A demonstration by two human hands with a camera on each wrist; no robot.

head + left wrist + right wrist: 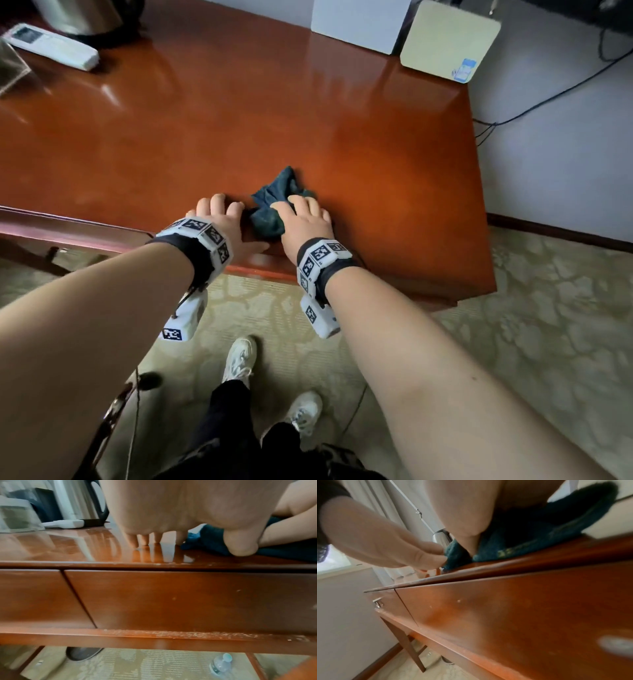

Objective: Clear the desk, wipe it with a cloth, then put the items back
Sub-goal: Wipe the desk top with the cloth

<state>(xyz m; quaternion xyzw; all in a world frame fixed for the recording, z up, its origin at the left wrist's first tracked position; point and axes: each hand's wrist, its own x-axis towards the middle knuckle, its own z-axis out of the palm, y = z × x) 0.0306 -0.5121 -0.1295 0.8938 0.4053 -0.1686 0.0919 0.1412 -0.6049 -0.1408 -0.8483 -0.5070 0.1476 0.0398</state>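
Note:
A crumpled dark teal cloth (274, 195) (209, 539) (539, 531) lies near the front edge of the glossy red-brown desk (205, 120). My right hand (305, 216) (467, 513) sits on top of it, thumb and fingers curled into the bunched fabric. Just to its left, my left hand (224, 214) (171, 520) rests on the desk. Its fingertips (145, 539) touch the wood and its thumb lies against the cloth's edge. Both wrists hang over the front edge.
A white remote (51, 46), a steel kettle (78, 13) and a clear stand (10, 65) occupy the desk's back left. A white box (359, 24) and a cream box (448, 37) stand behind the desk. A water bottle (221, 664) lies on the carpet underneath.

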